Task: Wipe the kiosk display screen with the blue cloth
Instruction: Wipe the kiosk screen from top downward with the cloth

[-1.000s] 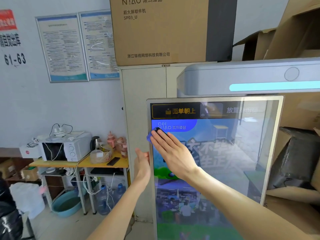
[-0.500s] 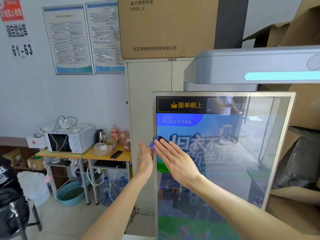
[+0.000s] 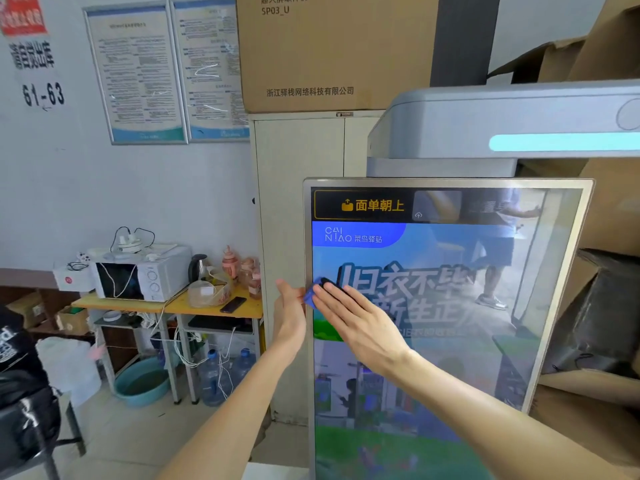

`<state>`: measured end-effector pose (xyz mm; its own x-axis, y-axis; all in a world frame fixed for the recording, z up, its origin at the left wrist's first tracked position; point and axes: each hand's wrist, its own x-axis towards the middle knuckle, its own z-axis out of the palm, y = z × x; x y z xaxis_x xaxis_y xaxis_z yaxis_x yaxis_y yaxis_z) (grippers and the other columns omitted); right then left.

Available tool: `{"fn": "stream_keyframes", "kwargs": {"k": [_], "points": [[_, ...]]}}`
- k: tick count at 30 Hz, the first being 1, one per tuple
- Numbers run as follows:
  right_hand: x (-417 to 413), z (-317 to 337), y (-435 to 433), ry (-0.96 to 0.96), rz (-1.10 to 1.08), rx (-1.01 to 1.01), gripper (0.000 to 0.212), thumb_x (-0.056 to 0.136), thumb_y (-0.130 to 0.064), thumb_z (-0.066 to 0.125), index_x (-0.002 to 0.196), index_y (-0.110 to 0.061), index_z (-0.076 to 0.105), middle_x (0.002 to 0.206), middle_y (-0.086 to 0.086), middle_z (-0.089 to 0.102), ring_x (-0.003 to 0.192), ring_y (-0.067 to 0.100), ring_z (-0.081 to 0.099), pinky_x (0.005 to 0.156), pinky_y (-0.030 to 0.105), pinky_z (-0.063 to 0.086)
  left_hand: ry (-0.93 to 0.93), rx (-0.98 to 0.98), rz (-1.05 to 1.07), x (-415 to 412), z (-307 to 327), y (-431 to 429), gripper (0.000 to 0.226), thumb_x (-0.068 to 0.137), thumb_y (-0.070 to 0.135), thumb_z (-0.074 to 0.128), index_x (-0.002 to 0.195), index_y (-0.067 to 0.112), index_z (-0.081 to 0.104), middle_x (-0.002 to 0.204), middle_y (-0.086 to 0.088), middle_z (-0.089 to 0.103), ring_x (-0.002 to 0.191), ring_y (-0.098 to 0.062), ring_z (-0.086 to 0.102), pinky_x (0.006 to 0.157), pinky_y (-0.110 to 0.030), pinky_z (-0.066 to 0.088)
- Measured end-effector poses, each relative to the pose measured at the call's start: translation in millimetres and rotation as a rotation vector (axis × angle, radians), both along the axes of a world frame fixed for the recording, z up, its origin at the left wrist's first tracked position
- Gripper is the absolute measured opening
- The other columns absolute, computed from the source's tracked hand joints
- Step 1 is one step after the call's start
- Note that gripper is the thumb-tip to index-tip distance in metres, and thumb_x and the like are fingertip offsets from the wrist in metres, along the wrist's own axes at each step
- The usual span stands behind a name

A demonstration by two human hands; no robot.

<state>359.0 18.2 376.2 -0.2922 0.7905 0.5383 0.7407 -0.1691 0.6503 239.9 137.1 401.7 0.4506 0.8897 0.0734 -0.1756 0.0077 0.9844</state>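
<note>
The kiosk display screen stands upright in a silver frame and shows bright graphics and reflections. My right hand lies flat on the screen near its left edge, fingers together, pressing the blue cloth against the glass. Only a small corner of the cloth shows past my fingertips. My left hand is flat against the outer left side of the frame, fingers straight, holding nothing.
A cream cabinet with a large cardboard box on top stands behind the kiosk. At left, a yellow table carries a microwave, a kettle and bottles. Cardboard boxes are stacked at right. A teal basin sits on the floor.
My right hand has slid the cloth down the left edge of the screen, from the blue logo band to the large characters. My left hand stays beside the frame.
</note>
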Motion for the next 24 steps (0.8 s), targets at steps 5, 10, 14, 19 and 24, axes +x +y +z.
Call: {"fn": "stream_keyframes", "kwargs": {"k": [5, 10, 14, 19, 24], "points": [[6.4, 43.9, 3.0, 0.132, -0.022, 0.199, 0.076, 0.086, -0.002, 0.033, 0.161, -0.003, 0.024, 0.17, 0.013, 0.02, 0.158, 0.029, 0.017, 0.128, 0.044, 0.018, 0.004, -0.005, 0.015, 2.8, 0.3, -2.3, 0.074, 0.105, 0.054, 0.007, 0.107, 0.015, 0.069, 0.114, -0.009, 0.072, 0.11, -0.024, 0.067, 0.086, -0.026, 0.049], [5.9, 29.1, 0.6, 0.101, -0.049, 0.137, 0.086, 0.084, -0.011, 0.05, 0.162, -0.001, 0.015, 0.17, 0.016, 0.014, 0.158, 0.032, 0.011, 0.128, 0.046, 0.016, 0.024, 0.032, 0.03, 0.4, 2.9, -10.2, 0.064, 0.105, 0.054, 0.008, 0.088, 0.03, 0.065, 0.103, 0.002, 0.069, 0.084, -0.006, 0.066, 0.066, -0.016, 0.044], [16.9, -0.3, -22.2, -0.009, -0.02, 0.023, 0.063, 0.1, -0.002, 0.014, 0.163, -0.004, 0.02, 0.171, 0.012, 0.016, 0.158, 0.029, 0.013, 0.129, 0.045, 0.018, 0.04, 0.032, 0.031, -1.2, 5.5, -11.4, 0.065, 0.104, 0.055, 0.008, 0.1, 0.023, 0.065, 0.117, -0.007, 0.069, 0.097, -0.018, 0.066, 0.084, -0.027, 0.049], [19.7, 38.5, -20.8, 0.113, -0.036, 0.251, 0.067, 0.094, 0.004, 0.014, 0.158, -0.001, 0.031, 0.167, 0.016, 0.027, 0.155, 0.032, 0.025, 0.125, 0.046, 0.028, 0.117, 0.073, 0.16, 4.7, 8.6, -22.3, 0.071, 0.104, 0.054, 0.011, 0.143, 0.01, 0.049, 0.149, -0.012, 0.051, 0.136, -0.03, 0.049, 0.109, -0.036, 0.035], [11.5, 37.3, -13.8, 0.125, -0.041, 0.236, 0.066, 0.092, -0.006, 0.031, 0.158, 0.001, 0.03, 0.167, 0.017, 0.024, 0.155, 0.035, 0.022, 0.126, 0.047, 0.026, 0.159, 0.163, 0.191, 5.1, 5.5, -25.1, 0.062, 0.107, 0.044, 0.015, 0.15, 0.006, 0.038, 0.156, -0.012, 0.041, 0.144, -0.028, 0.037, 0.117, -0.036, 0.026]]}}
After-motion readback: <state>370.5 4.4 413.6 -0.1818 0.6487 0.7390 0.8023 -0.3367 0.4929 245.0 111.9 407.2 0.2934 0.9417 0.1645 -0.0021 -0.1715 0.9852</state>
